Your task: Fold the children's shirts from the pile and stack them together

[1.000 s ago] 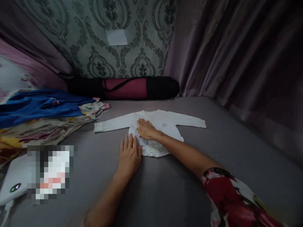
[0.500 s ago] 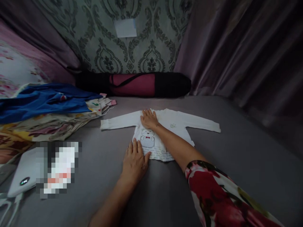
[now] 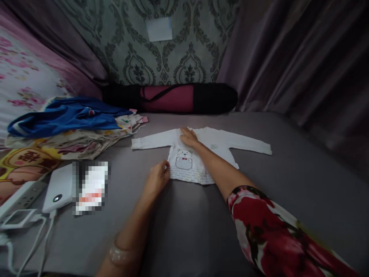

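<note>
A small white long-sleeved baby shirt point(image 3: 219, 144) with a bear print lies spread flat on the grey bed sheet point(image 3: 288, 184), sleeves stretched out to both sides. My right hand point(image 3: 188, 137) rests flat near the shirt's collar, fingers stretched out. My left hand point(image 3: 157, 179) is at the shirt's lower left corner with its fingers curled, pinching the hem there. My right arm, in a red floral sleeve, crosses over the shirt's right half.
A pile of clothes topped by a blue garment point(image 3: 69, 115) lies at the left. A dark red and black rolled bag point(image 3: 173, 98) lies along the wall. A white device point(image 3: 59, 186), a power strip point(image 3: 17, 196) and cables sit front left. Curtains hang at right.
My right hand slid up the shirt from the bear print to the collar, uncovering the print. My left hand went from lying flat to pinching the hem corner. The view shifted right.
</note>
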